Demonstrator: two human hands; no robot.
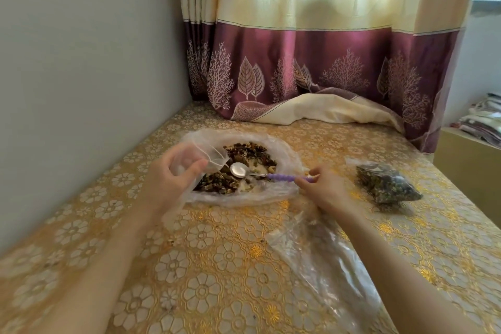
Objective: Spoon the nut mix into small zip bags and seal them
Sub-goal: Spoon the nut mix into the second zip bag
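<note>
Left hand (pixel 173 179) grips zip bag (pixel 200 156); right hand (pixel 322 188) pinches spoon (pixel 260 173).

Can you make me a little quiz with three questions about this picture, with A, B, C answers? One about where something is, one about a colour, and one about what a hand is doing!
1. Where is the filled zip bag?
A. To the right of the big open bag
B. Inside the big open bag
C. On the curtain

2. What colour is the spoon's handle?
A. Green
B. Purple
C. Red

3. What is the left hand doing?
A. Lying flat on the table
B. Holding the spoon
C. Holding a small clear bag

Answers:
1. A: it lies on the tablecloth, apart from the big open bag of nut mix.
2. B: the spoon has a purple handle.
3. C: the left hand grips a small clear bag; the right hand pinches the spoon.
</note>
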